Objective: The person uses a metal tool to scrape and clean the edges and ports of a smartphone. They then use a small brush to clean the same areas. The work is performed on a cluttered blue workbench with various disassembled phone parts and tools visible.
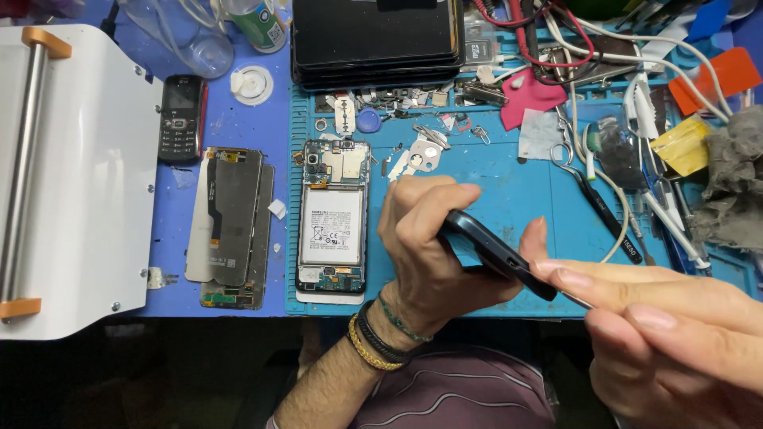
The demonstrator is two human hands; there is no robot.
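Observation:
My left hand [433, 246] grips a dark phone frame [497, 250], held tilted above the blue work mat [509, 191]. My right hand [675, 334] comes in from the lower right, its fingers pinching a thin metal tool [579, 300] whose tip meets the lower end of the frame. To the left on the mat lies an opened phone [332, 216] with its white battery and circuit boards showing. Further left, on the blue table, rest two detached screen panels [230, 222], stacked and offset.
A white machine with a steel roller [63, 175] fills the left. A small black keypad phone [181, 117] lies by it. A stack of dark phones [377, 40] sits at the top. Screws, metal parts, tweezers [604, 214], cables and a grey rag [735, 183] crowd the right.

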